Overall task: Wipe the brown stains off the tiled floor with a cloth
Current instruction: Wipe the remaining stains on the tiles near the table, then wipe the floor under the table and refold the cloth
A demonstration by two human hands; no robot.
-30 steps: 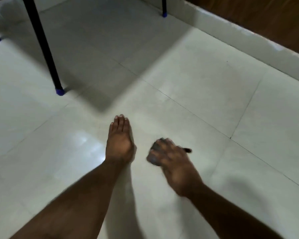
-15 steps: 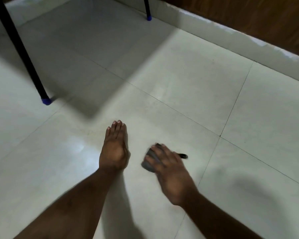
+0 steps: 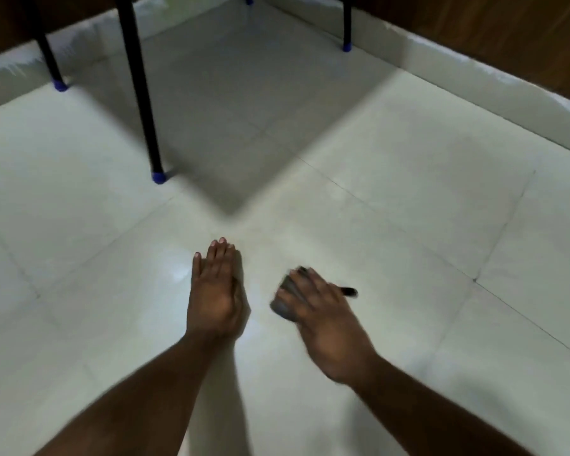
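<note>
**Floor wipe: both hands down on the tiles**

Head view. The right hand (image 3: 323, 319) lay over a dark grey cloth (image 3: 285, 299), fingers spread and bent down across it, pressing it onto the pale tiled floor (image 3: 408, 199). The cloth was bunched small; only its left edge and a dark tip sticking out to the right of the fingers showed (the rest sat hidden under the palm). The hand looked slightly blurred.

The left hand (image 3: 216, 291) rested flat on the floor just beside the right one, fingers straight and held together, holding nothing. A bright glare patch lay on the tile to its left.

No brown stains could be made out on the tiles around the cloth; the surface there read as glossy and pale, crossed by thin grout lines.

Further off, black table legs with blue caps stood on the floor: the nearest leg (image 3: 144, 93) ahead and left of the hands, another (image 3: 51, 60) at far left, a third (image 3: 347, 24) near the white skirting (image 3: 474, 70). A grey shadow spread between them. Dark wood panelling (image 3: 507, 28) rose above the skirting.
</note>
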